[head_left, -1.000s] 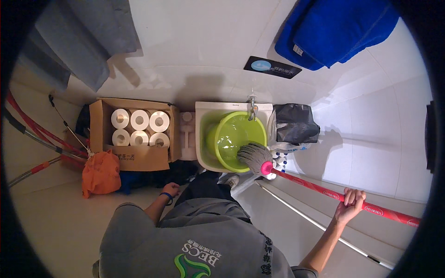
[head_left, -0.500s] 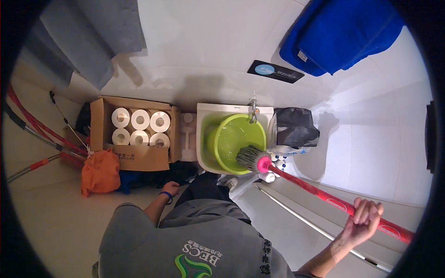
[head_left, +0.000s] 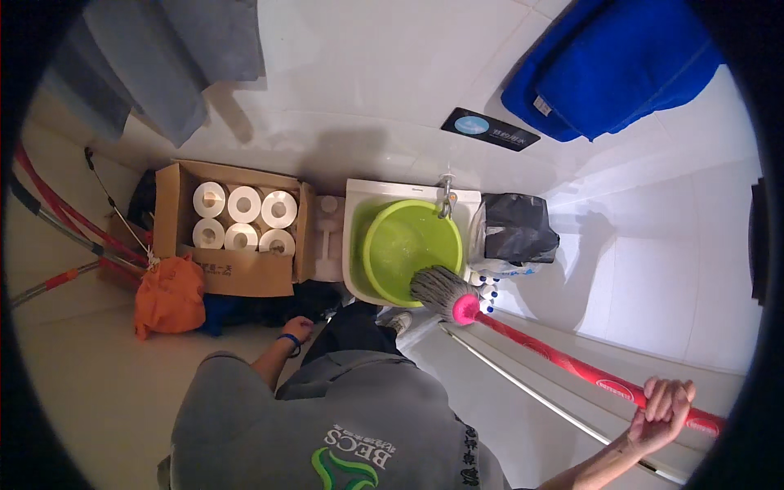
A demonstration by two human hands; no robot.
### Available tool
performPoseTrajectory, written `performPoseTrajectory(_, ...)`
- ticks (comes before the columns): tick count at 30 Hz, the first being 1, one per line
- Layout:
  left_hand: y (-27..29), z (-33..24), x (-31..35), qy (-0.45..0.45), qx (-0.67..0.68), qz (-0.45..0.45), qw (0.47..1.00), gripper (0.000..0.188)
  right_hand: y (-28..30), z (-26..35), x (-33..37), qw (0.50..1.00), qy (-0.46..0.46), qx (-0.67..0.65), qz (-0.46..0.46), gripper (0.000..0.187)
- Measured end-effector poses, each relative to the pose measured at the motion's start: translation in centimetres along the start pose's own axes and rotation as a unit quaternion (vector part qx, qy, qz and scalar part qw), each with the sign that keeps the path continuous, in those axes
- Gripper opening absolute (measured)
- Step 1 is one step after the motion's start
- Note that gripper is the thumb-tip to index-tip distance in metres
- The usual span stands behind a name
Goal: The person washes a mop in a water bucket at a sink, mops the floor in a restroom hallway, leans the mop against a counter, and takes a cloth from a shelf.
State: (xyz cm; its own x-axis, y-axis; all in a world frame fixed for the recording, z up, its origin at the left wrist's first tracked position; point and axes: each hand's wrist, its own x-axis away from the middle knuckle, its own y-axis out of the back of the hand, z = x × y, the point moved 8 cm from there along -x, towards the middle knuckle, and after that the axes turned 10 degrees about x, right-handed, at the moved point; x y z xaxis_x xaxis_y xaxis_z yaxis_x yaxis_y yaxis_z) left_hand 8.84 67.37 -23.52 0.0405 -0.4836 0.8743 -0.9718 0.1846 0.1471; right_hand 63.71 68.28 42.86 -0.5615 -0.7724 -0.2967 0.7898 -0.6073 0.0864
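Your right hand [head_left: 663,411] is sitting farther right and lower than in the earlier frame, and the mop [head_left: 439,292] is trailing with it toward the near rim of the green basin [head_left: 392,245]; the basin itself appears to be tilting less. At far left, an orange bag [head_left: 170,298] is lying just beside the cardboard box [head_left: 245,282], which is holding paper rolls [head_left: 244,193]. Your left hand [head_left: 300,328] is hanging low near the box, its fingers loosely curling; whether they are gripping anything cannot be told. Right of it, the white sink [head_left: 384,189] is carrying the basin below the tap [head_left: 447,196]. Grey strands are overlapping the basin's near right rim; contact cannot be confirmed. Blue-capped containers [head_left: 488,292] are standing beside the pink collar [head_left: 465,309].

Risks: if the strands are catching the rim, a pull could be tipping the basin and spilling liquid; wet strands could be dripping on the floor; a sideways swing could be knocking the containers. Your right fingers are clenching the red handle [head_left: 555,355] near its visible outer end, leaving the mop head well apart, up and left of them.
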Motion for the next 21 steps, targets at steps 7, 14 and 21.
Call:
performPoseTrajectory(7, 1.4, 1.7, -0.8, -0.022, -0.026, -0.02, 0.999, 0.018, -0.2, -9.5, -0.6, 0.997, -0.064, 0.007, -0.052, 0.029)
performPoseTrajectory(14, 1.9, 0.6, 1.1, 0.002, -0.017, -0.028, 0.999, 0.017, -0.9, -14.2, 1.2, 0.995, -0.09, 0.006, -0.053, 0.03)
performPoseTrajectory(21, 0.8, 0.3, 1.2, 0.025, -0.038, -0.011, 0.999, 0.025, 0.6, -14.8, 3.2, 0.992, -0.078, -0.036, -0.097, 0.028)
